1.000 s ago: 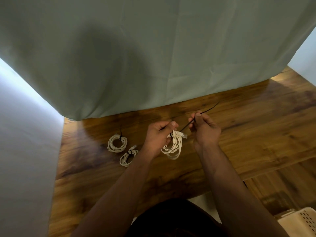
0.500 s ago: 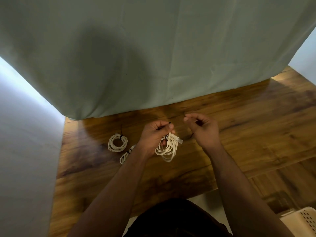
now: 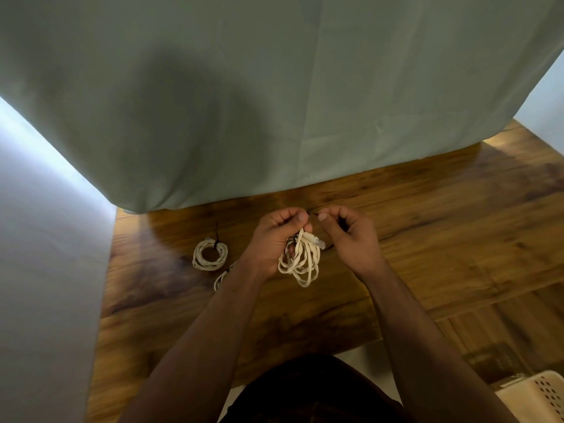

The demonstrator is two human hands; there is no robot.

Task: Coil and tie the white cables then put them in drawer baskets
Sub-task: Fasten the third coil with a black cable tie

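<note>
Basket: one cream perforated basket (image 3: 540, 398) is poking into view past the bench's (image 3: 442, 239) near right corner; only its corner is showing, so I cannot tell what is lying inside
Cables counted: three white bundles are showing, one hanging in my grip and two lying on the bench
Ties counted: one black tie (image 3: 344, 225) is passing through my fingers; each bundle on the bench is wearing a dark tie of its own
Loose coil: the loose coil (image 3: 300, 264) is dangling above the middle of the bench in long uneven loops, with a clear plug (image 3: 316, 240) sticking out at its top
Left hand: my left hand (image 3: 271, 236) is curling round the top of the loose coil, bunching the loops together
Right hand: my right hand (image 3: 351, 236) is curling narrow and pinching the black tie just beside the plug, thumb tips nearly meeting
Tied coil: the tied coil (image 3: 210, 254) is lying flat and round toward the bench's left edge
Second tied coil: the second tied coil (image 3: 221, 277) is lying just nearer, half hidden by my left wrist
Backdrop: a pale green cloth (image 3: 274, 102) is hanging along the bench's far edge
</note>
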